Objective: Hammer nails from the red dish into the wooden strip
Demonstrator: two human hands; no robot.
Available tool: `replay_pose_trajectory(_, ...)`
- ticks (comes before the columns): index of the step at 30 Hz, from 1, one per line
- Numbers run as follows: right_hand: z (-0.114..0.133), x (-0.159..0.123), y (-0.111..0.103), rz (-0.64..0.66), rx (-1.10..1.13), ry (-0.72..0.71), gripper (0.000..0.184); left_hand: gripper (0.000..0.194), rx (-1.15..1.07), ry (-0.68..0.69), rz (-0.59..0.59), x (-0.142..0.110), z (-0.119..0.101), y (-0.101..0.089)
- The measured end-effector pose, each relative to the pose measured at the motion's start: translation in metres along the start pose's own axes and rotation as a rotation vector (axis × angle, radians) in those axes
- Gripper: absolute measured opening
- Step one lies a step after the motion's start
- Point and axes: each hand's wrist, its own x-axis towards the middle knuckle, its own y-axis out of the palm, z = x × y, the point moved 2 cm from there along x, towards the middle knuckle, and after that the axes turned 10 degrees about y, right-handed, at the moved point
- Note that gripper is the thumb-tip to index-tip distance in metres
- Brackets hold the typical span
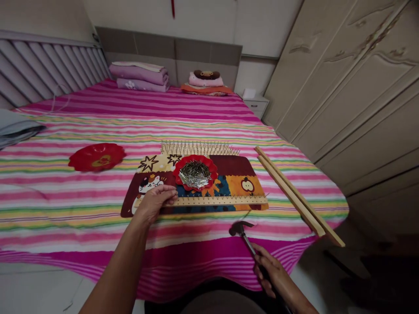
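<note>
My right hand [270,270] is wrapped round the handle of a claw hammer [242,227], whose metal head hangs just in front of the mat's near edge. A narrow wooden strip [216,201] lies along the front of a patterned mat [232,165]. Dark dots mark the strip's face, and thin nails stick up along its far edge. Over the strip's left part, my left hand [159,198] has its fingertips pinched together; whatever is between them is too small to make out. Behind the strip, a red scalloped dish [178,174] holds a heap of loose nails [195,174].
Wooden strips bristling with upright nails [199,148] lie behind the mat. A second red dish [96,158] sits at left; two bare wooden strips [294,196] lie at right. Folded bedding [140,77] is at the bed's far end, and a wardrobe [353,87] stands right.
</note>
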Motion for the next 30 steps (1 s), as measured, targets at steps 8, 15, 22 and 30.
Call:
replay_pose_trajectory(8,-0.005,0.007,-0.005,0.013,0.001,0.004,0.066,0.044,0.08,0.111,-0.111,0.001,0.013,-0.007)
replay_pose_trajectory(15,0.001,-0.002,0.0,0.021,0.011,-0.019,0.058,0.036,0.223,0.191,-0.054,0.003,0.029,-0.006)
replay_pose_trajectory(22,0.006,-0.006,0.002,0.015,-0.015,-0.021,0.058,0.03,0.362,0.254,-0.087,-0.001,0.028,-0.004)
replay_pose_trajectory(30,0.001,-0.007,0.008,-0.025,-0.086,-0.052,0.063,0.024,0.592,0.303,-0.091,-0.011,0.021,0.003)
